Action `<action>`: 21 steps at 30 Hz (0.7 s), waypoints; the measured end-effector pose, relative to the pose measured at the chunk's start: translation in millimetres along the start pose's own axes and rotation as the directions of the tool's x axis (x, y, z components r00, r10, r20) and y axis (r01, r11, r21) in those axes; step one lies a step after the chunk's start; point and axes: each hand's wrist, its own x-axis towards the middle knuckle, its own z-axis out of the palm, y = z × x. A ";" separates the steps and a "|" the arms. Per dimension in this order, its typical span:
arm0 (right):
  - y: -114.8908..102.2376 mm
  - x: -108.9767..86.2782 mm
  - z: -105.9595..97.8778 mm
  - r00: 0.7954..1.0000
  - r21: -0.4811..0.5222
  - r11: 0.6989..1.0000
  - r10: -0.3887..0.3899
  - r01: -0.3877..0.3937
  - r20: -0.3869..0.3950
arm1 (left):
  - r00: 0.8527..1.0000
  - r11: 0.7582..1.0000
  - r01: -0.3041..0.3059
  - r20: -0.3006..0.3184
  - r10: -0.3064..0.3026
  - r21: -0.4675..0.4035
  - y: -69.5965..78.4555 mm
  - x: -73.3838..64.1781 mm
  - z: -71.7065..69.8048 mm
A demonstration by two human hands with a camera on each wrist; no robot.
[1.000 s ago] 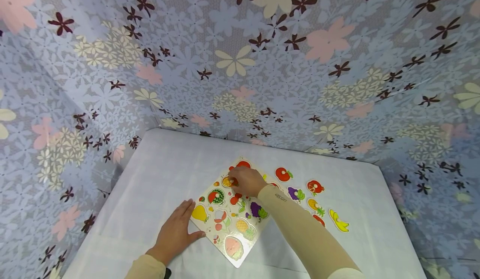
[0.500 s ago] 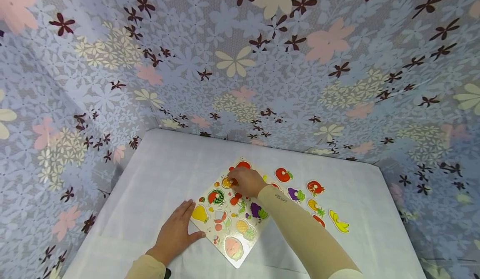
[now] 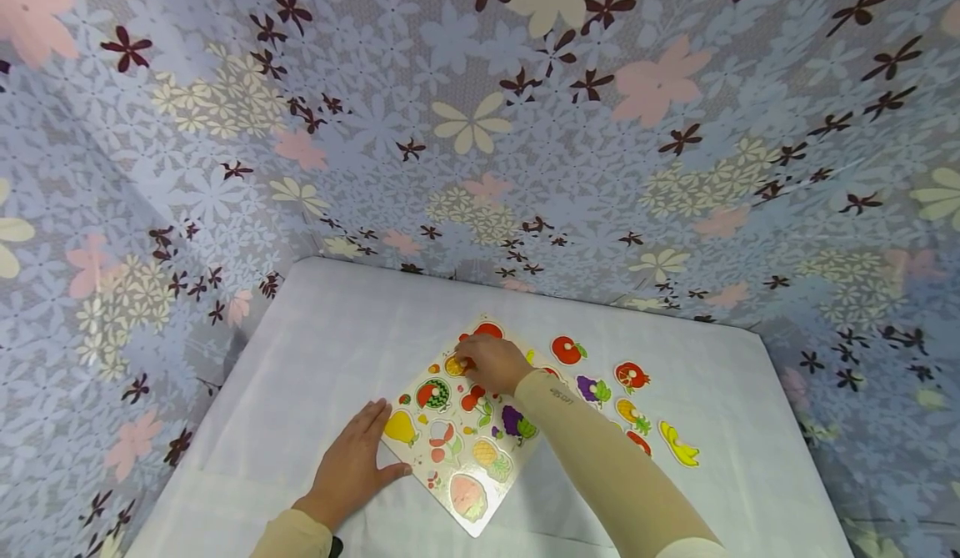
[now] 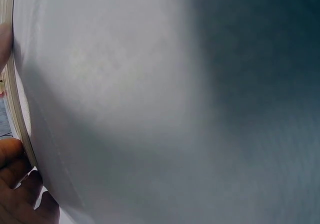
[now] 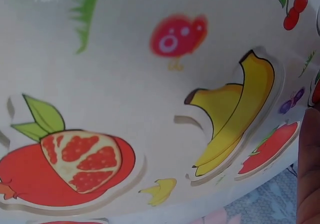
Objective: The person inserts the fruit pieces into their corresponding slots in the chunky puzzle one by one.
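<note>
A fruit puzzle board (image 3: 475, 528) lies turned cornerwise on the white table. My right hand (image 3: 491, 362) is over its upper part, fingertips pinching an orange puzzle piece (image 3: 453, 365) at the orange's spot. The fingers partly cover that piece. At the board's left corner rests my left hand (image 3: 351, 462), fingers extended and thumb spread along the lower edge. In the left wrist view, its fingers (image 4: 12, 171) touch the board's side. The right wrist view shows the board's banana picture (image 5: 235, 114) and pomegranate picture (image 5: 75, 164), with a finger (image 5: 309, 169) at the right edge.
Loose fruit pieces lie right of the board: a red apple-like one (image 3: 566, 349), grapes (image 3: 592, 388), a pomegranate (image 3: 631, 375), a pineapple (image 3: 632, 413) and bananas (image 3: 678, 444). The right sleeve (image 3: 600, 458) crosses near them, partly hiding a red piece (image 3: 638, 441). Flowered cloth (image 3: 480, 166) surrounds the table.
</note>
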 end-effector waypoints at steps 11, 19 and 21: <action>-1.9 -2.0 1.2 1.000 0.007 1.000 0.030 -0.030 0.001 | 1.000 1.000 -0.019 -0.016 0.019 0.011 1.8 -1.4 -0.8; 0.8 -16.1 -12.0 0.999 0.003 0.999 0.032 -0.032 -0.020 | 1.000 1.000 -0.020 -0.008 0.020 -0.004 3.2 -1.5 -2.7; 3.1 -22.1 -16.0 0.999 0.010 0.999 0.041 -0.041 -0.029 | 1.000 1.000 -0.015 -0.003 0.015 -0.007 3.3 -1.7 -2.8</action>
